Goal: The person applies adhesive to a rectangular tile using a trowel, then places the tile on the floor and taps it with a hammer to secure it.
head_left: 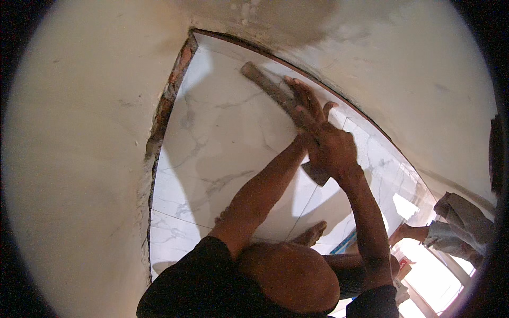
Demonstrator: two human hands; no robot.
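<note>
My right hand (334,151) is closed round a long tool with a thick, worn brown handle (268,87), smeared by motion. A dark, broad end (316,174) sticks out below that fist. It looks like a hammer held close to its head, but the kind is not certain. My left hand (306,95) reaches out beneath the tool with its fingers stretched and apart, by the far right edge of the floor. Part of its palm is hidden by the handle and the right hand. Under both hands lies a large white marble-patterned tile (212,122).
A rough gap (168,100) with exposed brickwork runs along the left wall (79,153). The right wall (403,79) bounds the tiles. My bent knee (289,275) and foot (312,233) are close by. At the lower right is another person's leg (450,236), near a bright opening (432,275).
</note>
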